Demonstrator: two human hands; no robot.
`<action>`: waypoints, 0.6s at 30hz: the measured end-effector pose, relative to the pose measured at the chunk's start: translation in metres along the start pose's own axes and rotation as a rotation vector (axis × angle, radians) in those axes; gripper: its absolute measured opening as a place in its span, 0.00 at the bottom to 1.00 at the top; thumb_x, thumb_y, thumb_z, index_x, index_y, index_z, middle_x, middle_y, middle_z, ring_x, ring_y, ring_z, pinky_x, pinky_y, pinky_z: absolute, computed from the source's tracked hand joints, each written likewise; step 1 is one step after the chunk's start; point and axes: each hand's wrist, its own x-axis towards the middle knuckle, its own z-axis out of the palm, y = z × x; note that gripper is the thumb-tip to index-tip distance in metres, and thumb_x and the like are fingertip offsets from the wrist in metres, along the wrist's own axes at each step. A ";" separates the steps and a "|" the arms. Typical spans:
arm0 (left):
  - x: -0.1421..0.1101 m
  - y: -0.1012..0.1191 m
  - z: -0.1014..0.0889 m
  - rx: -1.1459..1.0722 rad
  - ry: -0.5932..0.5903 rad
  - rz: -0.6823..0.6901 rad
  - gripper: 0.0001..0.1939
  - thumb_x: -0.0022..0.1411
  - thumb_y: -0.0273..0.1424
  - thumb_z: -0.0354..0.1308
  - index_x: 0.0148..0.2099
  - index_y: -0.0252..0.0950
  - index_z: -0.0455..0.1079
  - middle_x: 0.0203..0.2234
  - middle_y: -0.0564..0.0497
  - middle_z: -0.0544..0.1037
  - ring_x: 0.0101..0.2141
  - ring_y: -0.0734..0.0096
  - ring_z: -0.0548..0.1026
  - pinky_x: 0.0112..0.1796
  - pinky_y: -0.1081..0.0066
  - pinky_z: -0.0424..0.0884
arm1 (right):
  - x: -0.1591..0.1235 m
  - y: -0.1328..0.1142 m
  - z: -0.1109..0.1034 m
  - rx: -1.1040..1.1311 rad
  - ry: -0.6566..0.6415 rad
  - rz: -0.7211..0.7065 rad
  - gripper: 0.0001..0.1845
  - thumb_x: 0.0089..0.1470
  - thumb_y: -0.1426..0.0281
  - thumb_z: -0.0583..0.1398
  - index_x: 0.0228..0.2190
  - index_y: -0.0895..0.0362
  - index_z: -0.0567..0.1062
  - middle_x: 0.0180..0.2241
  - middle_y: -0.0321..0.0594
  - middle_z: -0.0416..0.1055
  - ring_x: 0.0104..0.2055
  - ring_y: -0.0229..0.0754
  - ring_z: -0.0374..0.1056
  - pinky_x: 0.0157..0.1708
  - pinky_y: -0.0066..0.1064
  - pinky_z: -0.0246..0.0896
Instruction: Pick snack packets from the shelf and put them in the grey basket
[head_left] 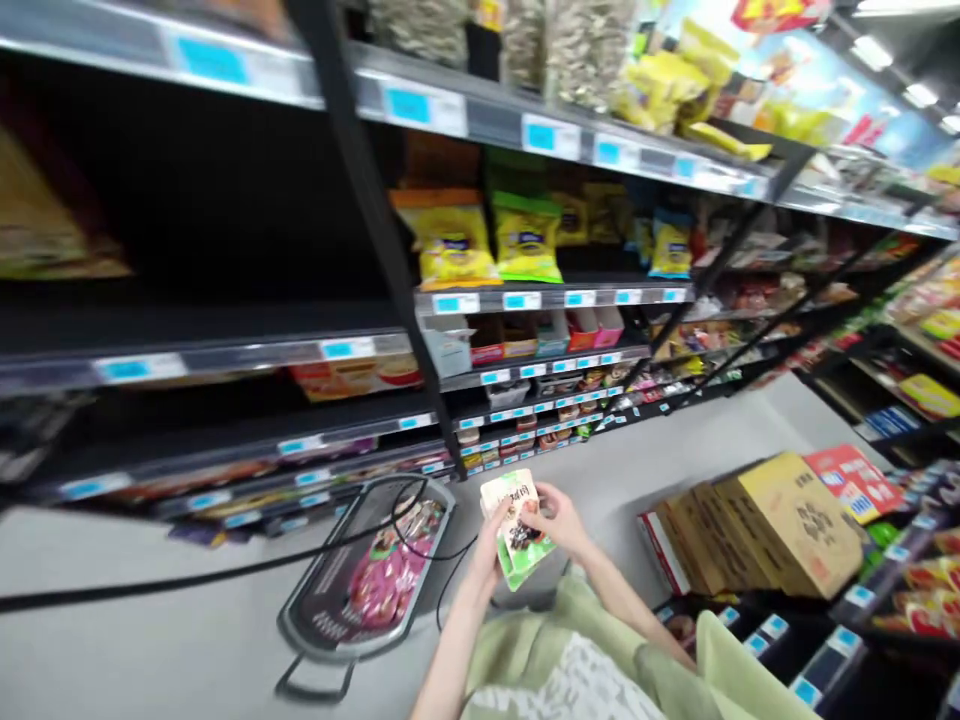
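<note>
Between my two hands, in front of my body, are white-and-green snack packets (519,522), which look like a small stack. My left hand (491,540) grips their left edge. On the right edge, my right hand (556,518) is closed, its thumb lying over the front of the packet. Dark printed characters and a food picture show on that front. On the floor to the left stands a dark shopping basket (322,600) with a grey rim. Several pink-purple packets (386,580) lie in it, with a white-and-green one near its far end.
Tall shelves (555,295) with blue-and-white price tags run along the left and ahead. Yellow snack bags (454,240) sit on one shelf. Cardboard boxes (791,520) stand on the right by another shelf. A black cable (225,575) crosses over the basket.
</note>
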 end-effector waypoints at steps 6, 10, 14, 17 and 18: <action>0.042 -0.069 0.086 0.307 -0.044 0.132 0.31 0.53 0.43 0.74 0.53 0.32 0.74 0.40 0.40 0.86 0.43 0.49 0.84 0.44 0.59 0.81 | -0.020 0.003 -0.101 0.159 0.346 -0.026 0.27 0.38 0.60 0.76 0.42 0.53 0.81 0.45 0.44 0.80 0.40 0.47 0.77 0.39 0.36 0.74; 0.065 -0.121 0.135 0.312 -0.033 0.183 0.33 0.51 0.44 0.75 0.55 0.35 0.73 0.42 0.42 0.86 0.44 0.49 0.84 0.44 0.60 0.80 | -0.022 -0.002 -0.177 0.276 0.426 0.014 0.39 0.26 0.65 0.80 0.44 0.54 0.79 0.37 0.42 0.81 0.36 0.47 0.78 0.39 0.38 0.74; 0.083 -0.163 0.173 0.284 -0.005 0.312 0.36 0.48 0.46 0.76 0.57 0.39 0.72 0.47 0.44 0.84 0.46 0.53 0.83 0.46 0.62 0.79 | -0.029 -0.009 -0.252 0.282 0.416 -0.003 0.26 0.31 0.59 0.78 0.33 0.57 0.81 0.31 0.43 0.82 0.32 0.46 0.76 0.35 0.36 0.72; 0.090 -0.183 0.197 0.290 -0.024 0.303 0.36 0.52 0.52 0.72 0.56 0.36 0.74 0.48 0.42 0.84 0.44 0.56 0.84 0.45 0.64 0.79 | -0.038 -0.016 -0.298 0.275 0.509 -0.077 0.22 0.39 0.55 0.76 0.30 0.57 0.81 0.32 0.42 0.82 0.32 0.45 0.75 0.34 0.34 0.71; 0.091 -0.188 0.204 0.280 -0.044 0.257 0.36 0.54 0.54 0.69 0.56 0.35 0.75 0.48 0.41 0.84 0.44 0.55 0.84 0.44 0.64 0.79 | -0.041 -0.019 -0.310 0.287 0.542 -0.096 0.21 0.40 0.56 0.75 0.31 0.57 0.81 0.32 0.42 0.82 0.33 0.45 0.75 0.35 0.34 0.71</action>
